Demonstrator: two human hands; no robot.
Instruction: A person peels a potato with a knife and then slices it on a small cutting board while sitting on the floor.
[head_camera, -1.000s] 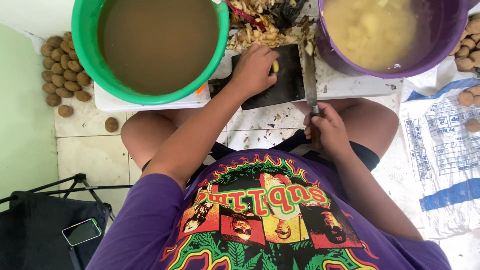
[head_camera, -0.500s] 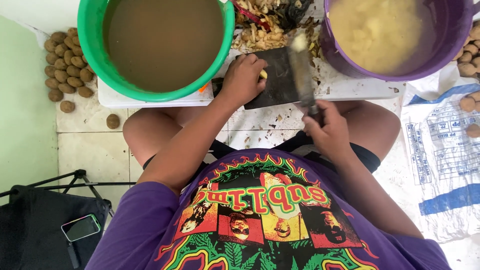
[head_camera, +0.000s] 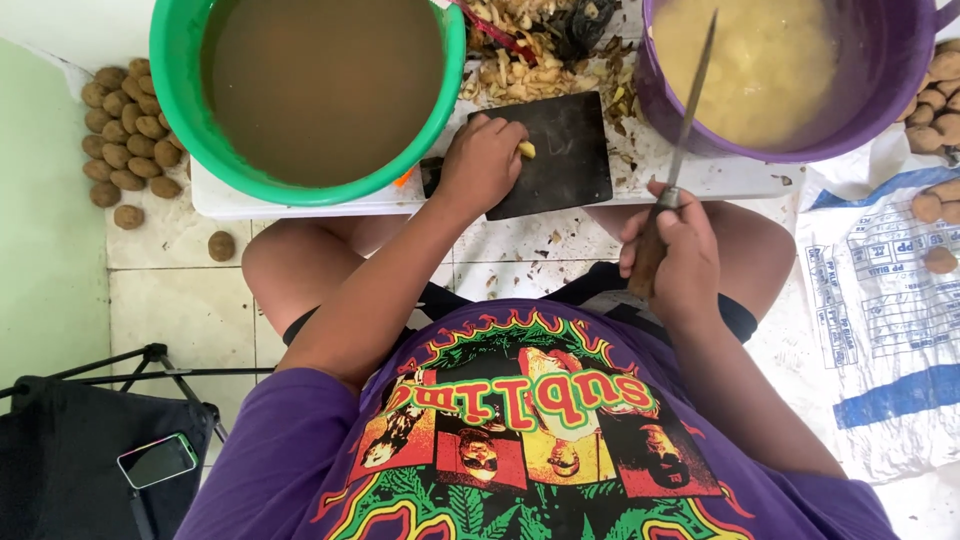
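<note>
Two hands: both busy, top-down view over the person's lap
Left hand (head_camera: 482, 163): fingers curled over a small peeled potato piece (head_camera: 526, 150), pinning it to the cutting board
Potato piece: pale yellow, on the left half of the board, upper centre of the frame, peeking out at the fingertips
Cutting board (head_camera: 565, 150): dark, rectangular, lying on the white table (head_camera: 720, 175)
Right hand (head_camera: 675, 255): wrapped tight around the wooden handle of a knife (head_camera: 690, 100), right of centre
Knife: blade lifted off the board, tip angled up over the purple bucket, well clear of the potato piece
Purple bucket (head_camera: 900, 90): upper right, full of cloudy water with pale chunks
Green bucket (head_camera: 190, 120): upper left, brown murky water
Peelings (head_camera: 530, 60): heap at the top centre between the buckets, just behind the board
Unpeeled potatoes (head_camera: 125, 130): pile on the floor at the far left
Phone (head_camera: 157, 460): lower left, on a black bag
</note>
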